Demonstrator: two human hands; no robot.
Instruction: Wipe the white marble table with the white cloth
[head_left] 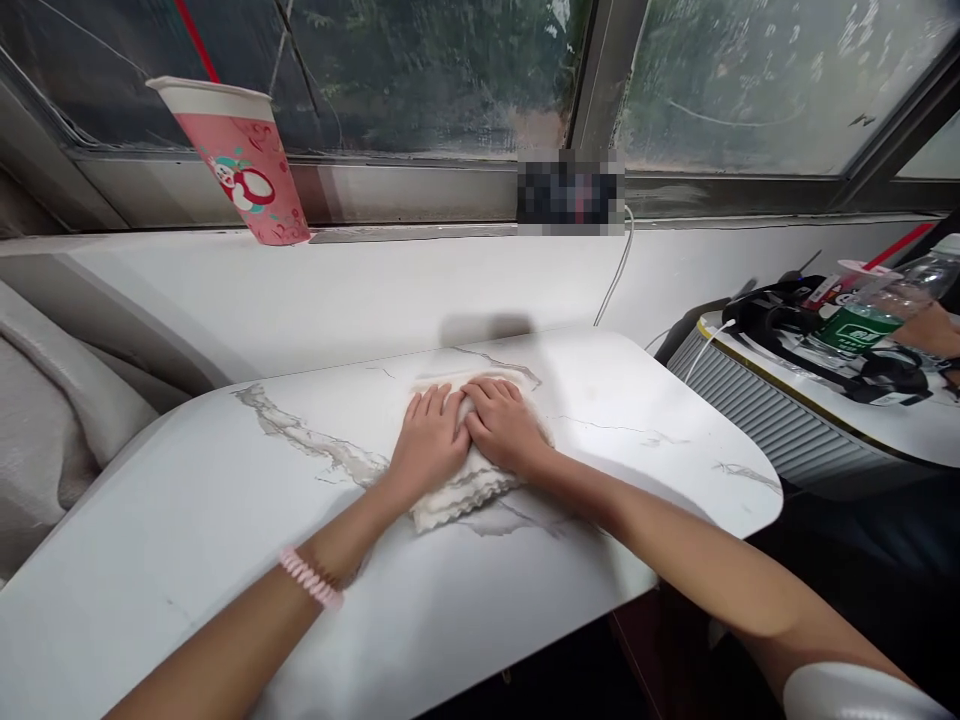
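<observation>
A folded cream cloth [459,488] with a wavy edge lies on the white marble-look table [225,520]. My left hand [428,437] rests flat on its left part, fingers stretched out and pointing away from me. My right hand [501,420] lies flat beside it on the cloth's right part, fingers also extended. The two hands touch each other at the cloth's middle. A pink coil band [310,578] sits on my left wrist.
A pink paper cup [241,160] with a straw leans on the window sill at the back left. A white cable [616,272] hangs down the wall. At right, a second table [795,420] carries a plastic bottle [877,305], a black strap and another person's hand.
</observation>
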